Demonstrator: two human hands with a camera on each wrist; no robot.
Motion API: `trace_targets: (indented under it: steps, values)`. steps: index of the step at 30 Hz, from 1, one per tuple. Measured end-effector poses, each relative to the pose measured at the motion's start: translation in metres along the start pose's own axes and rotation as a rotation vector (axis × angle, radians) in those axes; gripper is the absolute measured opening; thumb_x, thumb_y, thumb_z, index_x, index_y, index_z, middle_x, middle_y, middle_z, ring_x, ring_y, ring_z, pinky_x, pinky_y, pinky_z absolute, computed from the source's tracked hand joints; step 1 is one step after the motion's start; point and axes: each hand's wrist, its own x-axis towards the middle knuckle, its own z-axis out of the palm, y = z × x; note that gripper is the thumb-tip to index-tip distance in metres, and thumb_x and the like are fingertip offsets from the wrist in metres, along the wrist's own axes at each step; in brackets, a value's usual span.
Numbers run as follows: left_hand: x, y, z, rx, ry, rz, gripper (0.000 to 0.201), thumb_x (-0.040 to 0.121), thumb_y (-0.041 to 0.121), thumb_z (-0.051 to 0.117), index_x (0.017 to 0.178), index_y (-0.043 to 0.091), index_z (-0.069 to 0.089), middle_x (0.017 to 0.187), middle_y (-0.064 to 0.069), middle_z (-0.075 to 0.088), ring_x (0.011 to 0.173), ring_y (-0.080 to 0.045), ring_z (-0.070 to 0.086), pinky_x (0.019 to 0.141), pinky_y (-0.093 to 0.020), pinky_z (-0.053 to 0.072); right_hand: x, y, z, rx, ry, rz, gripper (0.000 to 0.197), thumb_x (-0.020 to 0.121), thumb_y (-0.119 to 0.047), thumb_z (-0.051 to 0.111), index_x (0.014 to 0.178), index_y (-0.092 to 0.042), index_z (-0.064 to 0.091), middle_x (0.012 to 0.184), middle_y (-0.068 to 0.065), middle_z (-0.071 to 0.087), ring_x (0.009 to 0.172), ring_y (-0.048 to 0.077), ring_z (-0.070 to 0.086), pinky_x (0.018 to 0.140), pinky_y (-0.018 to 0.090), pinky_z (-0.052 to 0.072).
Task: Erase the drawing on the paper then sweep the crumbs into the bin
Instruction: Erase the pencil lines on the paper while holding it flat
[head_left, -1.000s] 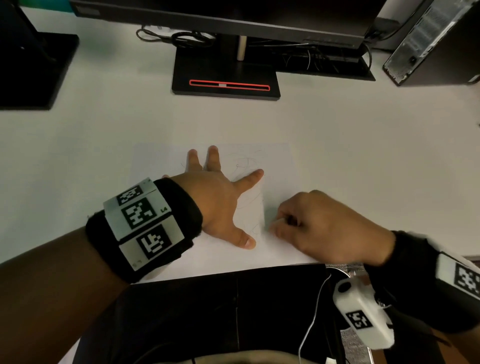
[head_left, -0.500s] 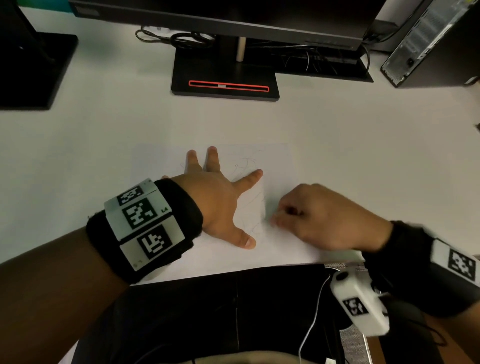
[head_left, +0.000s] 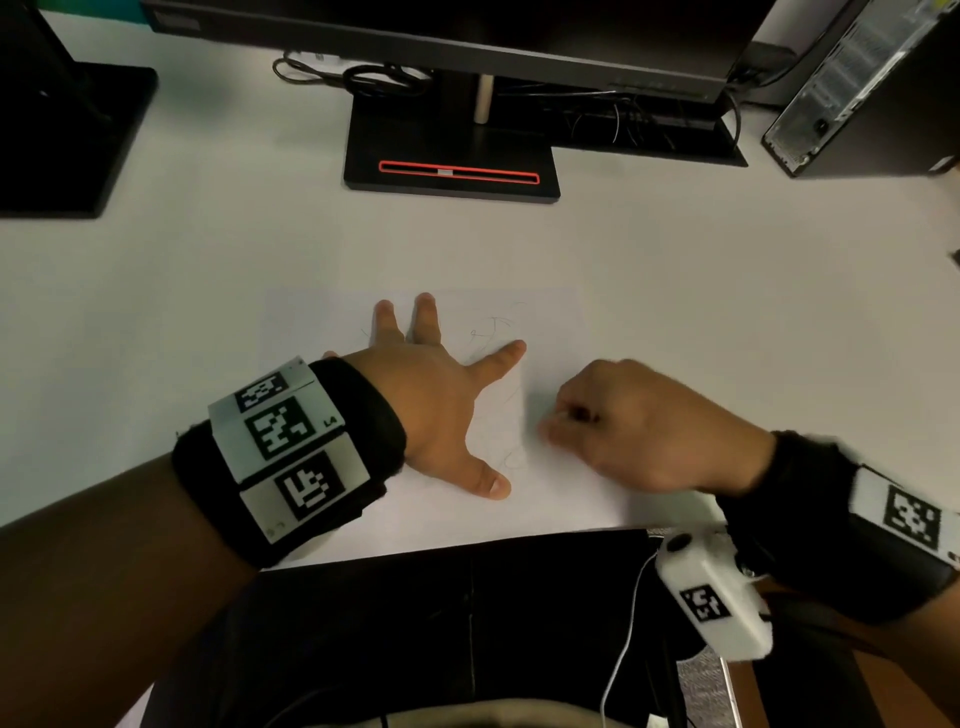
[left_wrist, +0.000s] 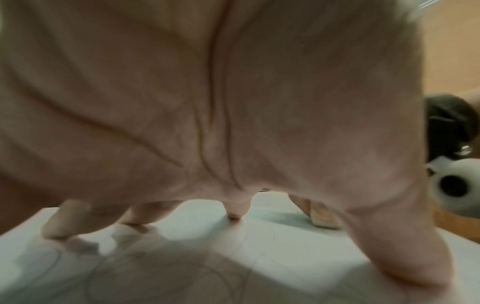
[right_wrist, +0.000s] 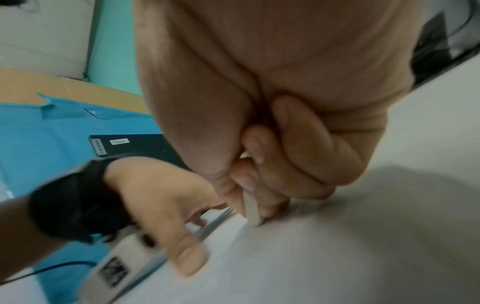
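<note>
i'm pinching the eraser (right_wrist: 251, 209) in my right hand (head_left: 639, 426), its tip touching the paper (head_left: 550, 332) just right of the remaining pencil lines (head_left: 493, 332), while my spread left hand (head_left: 441, 400) is pressing the sheet flat.

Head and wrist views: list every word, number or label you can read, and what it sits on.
"L4": white marker band on the left wrist, head view.
"Lenovo": sideways on the black box, right wrist view; blurred, probable reading.
White sticker on that box: too small to read.
Pencil marks on the paper: scribbles, no words.
Eraser in the right hand: no print seen.
</note>
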Motion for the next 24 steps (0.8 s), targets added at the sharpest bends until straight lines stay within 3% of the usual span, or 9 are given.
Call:
trace_targets:
  steps: [3, 7, 12, 15, 21, 24]
  values:
    - [0.001, 0.000, 0.000, 0.005, 0.003, 0.001, 0.125, 0.060, 0.094, 0.056, 0.132, 0.062, -0.041, 0.152, -0.022, -0.044, 0.139, -0.058, -0.030, 0.112, -0.072, 0.023, 0.001, 0.000, 0.001, -0.002, -0.050, -0.006, 0.039, 0.095, -0.029, 0.056, 0.067, -0.003, 0.057, 0.058, 0.010, 0.056, 0.050, 0.013, 0.043, 0.050, 0.023, 0.036]
    - [-0.003, 0.004, -0.004, 0.010, -0.010, -0.004, 0.123, 0.065, 0.092, 0.055, 0.136, 0.057, -0.040, 0.152, -0.024, -0.043, 0.139, -0.057, -0.030, 0.115, -0.070, 0.020, 0.010, 0.010, -0.007, 0.024, 0.064, 0.065, 0.041, 0.094, -0.027, 0.056, 0.064, -0.001, 0.051, 0.055, 0.011, 0.050, 0.048, 0.014, 0.039, 0.046, 0.022, 0.032]
    - [0.000, 0.000, 0.000, 0.002, -0.004, -0.004, 0.125, 0.061, 0.093, 0.057, 0.132, 0.062, -0.041, 0.152, -0.021, -0.045, 0.140, -0.057, -0.030, 0.112, -0.072, 0.024, 0.002, 0.001, 0.002, -0.007, -0.052, -0.013, 0.041, 0.096, -0.029, 0.054, 0.067, 0.000, 0.055, 0.060, 0.014, 0.056, 0.050, 0.015, 0.042, 0.049, 0.026, 0.036]
    - [-0.001, 0.002, -0.001, 0.013, -0.004, -0.008, 0.124, 0.063, 0.093, 0.055, 0.133, 0.059, -0.042, 0.152, -0.023, -0.044, 0.139, -0.058, -0.030, 0.113, -0.071, 0.023, 0.012, 0.011, -0.008, 0.009, 0.032, 0.044, 0.043, 0.096, -0.028, 0.055, 0.064, 0.001, 0.049, 0.057, 0.013, 0.047, 0.051, 0.017, 0.038, 0.050, 0.030, 0.033]
    - [0.001, 0.000, 0.000, -0.006, -0.002, 0.000, 0.125, 0.061, 0.093, 0.057, 0.131, 0.062, -0.041, 0.152, -0.020, -0.045, 0.140, -0.056, -0.031, 0.112, -0.071, 0.025, 0.004, 0.000, 0.003, -0.037, -0.034, -0.058, 0.038, 0.096, -0.028, 0.054, 0.070, 0.000, 0.058, 0.063, 0.015, 0.059, 0.053, 0.017, 0.045, 0.052, 0.027, 0.038]
    - [0.000, 0.001, 0.000, 0.003, -0.004, -0.002, 0.125, 0.062, 0.092, 0.057, 0.133, 0.061, -0.041, 0.152, -0.020, -0.045, 0.140, -0.057, -0.031, 0.113, -0.071, 0.024, 0.014, 0.010, -0.009, -0.015, 0.051, -0.001, 0.039, 0.096, -0.026, 0.055, 0.069, 0.002, 0.056, 0.065, 0.018, 0.059, 0.053, 0.017, 0.043, 0.051, 0.026, 0.035]
